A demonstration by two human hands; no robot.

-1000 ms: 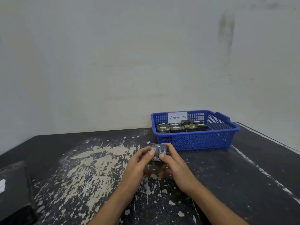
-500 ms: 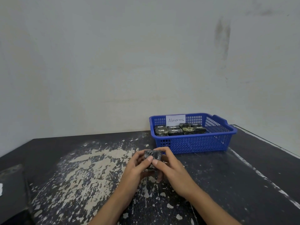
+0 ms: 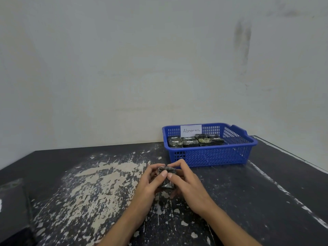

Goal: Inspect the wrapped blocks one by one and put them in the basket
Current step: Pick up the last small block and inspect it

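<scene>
A small dark block in clear wrap (image 3: 166, 181) is held just above the table between both hands. My left hand (image 3: 150, 183) grips its left side with the thumb on top. My right hand (image 3: 186, 183) grips its right side, fingers curled over the far edge. Behind and to the right stands a blue plastic basket (image 3: 209, 157) with a white "Abnormal" label (image 3: 191, 130). Several dark wrapped blocks (image 3: 193, 141) lie inside its left half.
The black table (image 3: 257, 201) has a large worn, pale patch (image 3: 99, 185) at the left centre. A dark box-like object (image 3: 12, 210) sits at the left edge. A plain wall (image 3: 142, 68) rises right behind the table. The table's right edge runs diagonally past the basket.
The block has been turned in my hands, from showing a shiny flat face to a dark face toward me. Both hands stay in the same place in front of the basket.
</scene>
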